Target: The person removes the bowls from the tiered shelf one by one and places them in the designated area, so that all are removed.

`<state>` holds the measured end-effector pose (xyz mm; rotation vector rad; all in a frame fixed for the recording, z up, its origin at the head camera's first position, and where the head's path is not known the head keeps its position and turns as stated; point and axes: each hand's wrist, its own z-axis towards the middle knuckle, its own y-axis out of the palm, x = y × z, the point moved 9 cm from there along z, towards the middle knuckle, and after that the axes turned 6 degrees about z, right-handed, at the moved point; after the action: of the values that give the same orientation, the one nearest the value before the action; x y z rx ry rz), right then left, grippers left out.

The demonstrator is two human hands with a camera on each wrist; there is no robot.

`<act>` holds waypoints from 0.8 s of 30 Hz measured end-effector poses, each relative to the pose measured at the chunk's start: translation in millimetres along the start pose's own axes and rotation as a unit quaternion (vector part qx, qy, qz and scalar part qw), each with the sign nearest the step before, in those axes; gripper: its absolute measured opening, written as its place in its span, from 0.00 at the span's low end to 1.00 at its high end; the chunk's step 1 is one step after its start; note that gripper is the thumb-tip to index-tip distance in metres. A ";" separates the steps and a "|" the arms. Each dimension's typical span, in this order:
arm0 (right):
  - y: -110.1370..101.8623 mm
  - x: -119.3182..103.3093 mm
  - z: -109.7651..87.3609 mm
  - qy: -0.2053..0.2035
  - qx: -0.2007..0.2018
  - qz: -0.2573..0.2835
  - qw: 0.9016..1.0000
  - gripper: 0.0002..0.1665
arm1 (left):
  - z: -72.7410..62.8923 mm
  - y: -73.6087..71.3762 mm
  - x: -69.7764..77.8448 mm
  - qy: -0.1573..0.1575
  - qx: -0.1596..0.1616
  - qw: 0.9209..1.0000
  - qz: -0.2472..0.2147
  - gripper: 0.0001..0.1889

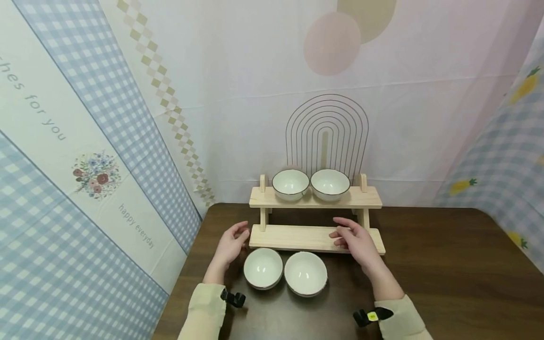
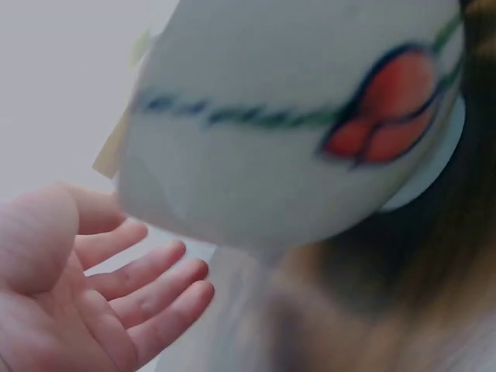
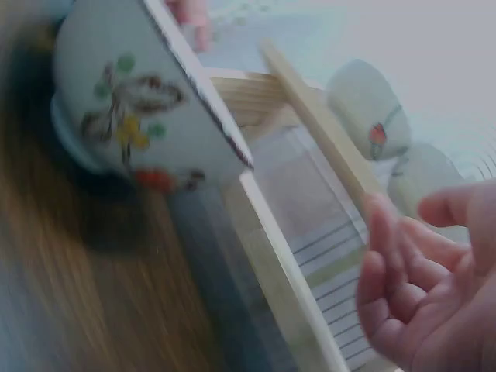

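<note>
My left hand [image 1: 229, 244], fingers relaxed and holding nothing, is just left of a two-tier wooden rack [image 1: 297, 236]. A white bowl [image 1: 263, 268] stands on the table near that hand; the left wrist view shows a bowl with a red flower bud [image 2: 399, 105] painted on its side. My right hand [image 1: 359, 243] hovers over the right part of the lower shelf, fingers loosely bent around nothing. A second white bowl [image 1: 306, 274] sits on the table between the hands; a flower-patterned bowl [image 3: 147, 101] fills the upper left of the right wrist view.
Two dark-rimmed bowls, a left one [image 1: 291, 184] and a right one [image 1: 330, 184], sit side by side on the upper shelf [image 1: 365, 198]. Behind the dark wooden table [image 1: 446, 264] hangs a pale patterned cloth [image 1: 246, 118]; a blue checked cloth [image 1: 114, 85] hangs at left.
</note>
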<state>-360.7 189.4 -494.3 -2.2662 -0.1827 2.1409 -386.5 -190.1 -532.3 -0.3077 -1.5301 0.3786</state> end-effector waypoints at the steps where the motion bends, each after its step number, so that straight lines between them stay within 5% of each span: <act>1: -2.2 -4.2 1.6 -0.008 0.003 0.000 1.000 0.27 | 3.0 -2.0 3.4 0.002 0.001 1.000 0.001 0.22; 13: -48.1 -47.5 34.2 -0.092 0.056 -0.094 0.990 0.31 | 41.0 -17.8 44.5 0.030 0.010 0.998 0.049 0.27; 24: -61.1 -81.1 58.7 -0.078 0.004 -0.163 0.983 0.42 | 63.3 -20.7 75.6 0.044 -0.023 0.994 0.099 0.29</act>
<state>-427.9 238.3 -411.6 -1.9019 -0.5094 2.1333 -448.5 -179.3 -453.7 -0.5087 -1.4268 0.4798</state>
